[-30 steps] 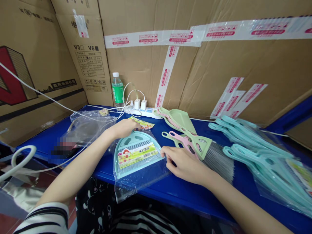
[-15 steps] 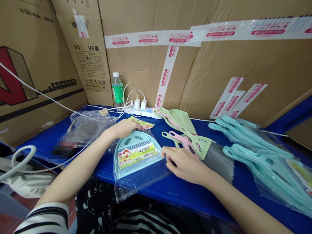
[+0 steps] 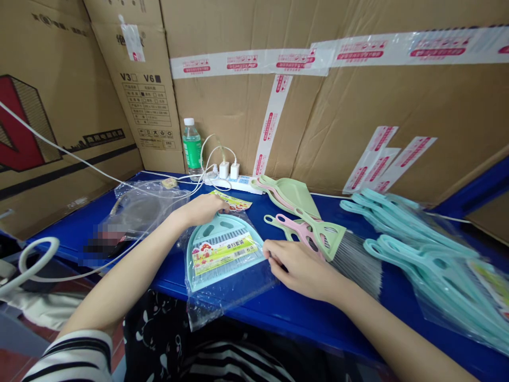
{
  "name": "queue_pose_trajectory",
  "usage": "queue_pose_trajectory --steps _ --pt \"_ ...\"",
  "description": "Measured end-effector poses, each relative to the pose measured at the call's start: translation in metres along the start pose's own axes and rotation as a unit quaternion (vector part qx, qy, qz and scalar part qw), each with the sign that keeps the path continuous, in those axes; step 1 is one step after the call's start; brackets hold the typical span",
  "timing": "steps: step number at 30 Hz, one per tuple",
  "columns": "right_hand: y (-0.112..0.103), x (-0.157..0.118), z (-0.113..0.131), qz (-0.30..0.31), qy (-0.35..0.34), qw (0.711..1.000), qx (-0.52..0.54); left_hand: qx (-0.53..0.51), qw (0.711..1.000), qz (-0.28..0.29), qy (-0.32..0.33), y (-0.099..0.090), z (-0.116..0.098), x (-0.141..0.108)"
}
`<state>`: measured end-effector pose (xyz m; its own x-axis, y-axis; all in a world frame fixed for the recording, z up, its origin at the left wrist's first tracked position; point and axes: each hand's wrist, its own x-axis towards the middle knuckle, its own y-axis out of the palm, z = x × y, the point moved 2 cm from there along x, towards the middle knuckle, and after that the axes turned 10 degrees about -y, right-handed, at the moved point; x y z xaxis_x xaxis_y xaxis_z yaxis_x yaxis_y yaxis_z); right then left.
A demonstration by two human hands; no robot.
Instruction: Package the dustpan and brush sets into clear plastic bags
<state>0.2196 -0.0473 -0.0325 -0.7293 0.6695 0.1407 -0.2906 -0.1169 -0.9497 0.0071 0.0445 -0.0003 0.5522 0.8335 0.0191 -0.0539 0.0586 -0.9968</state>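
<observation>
A light-blue dustpan and brush set lies in a clear plastic bag in front of me, with a yellow printed label across the bristles. My left hand is closed around the set's handle at its far end; most of the handle is hidden by the fingers. At the bag's right side, my right hand has its thumb and fingers pinched on the plastic edge. Just beyond the left hand sits another yellow label card.
Green and pink brushes and dustpans lie right of centre. Several bagged light-blue sets are at far right. Behind stand a power strip with cables, a bottle and cardboard boxes. A plastic bag lies left.
</observation>
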Motion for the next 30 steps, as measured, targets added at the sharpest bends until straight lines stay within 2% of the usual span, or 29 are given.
queue_pose_trajectory --steps 12,30 --pt "0.0012 0.0012 -0.0018 0.014 0.005 0.999 -0.029 -0.004 1.000 -0.008 0.010 0.0023 0.0015 0.0010" --pt "0.0011 0.0013 -0.0022 0.001 0.003 0.999 -0.046 -0.007 1.000 -0.001 0.003 -0.0001 -0.0003 -0.0005"
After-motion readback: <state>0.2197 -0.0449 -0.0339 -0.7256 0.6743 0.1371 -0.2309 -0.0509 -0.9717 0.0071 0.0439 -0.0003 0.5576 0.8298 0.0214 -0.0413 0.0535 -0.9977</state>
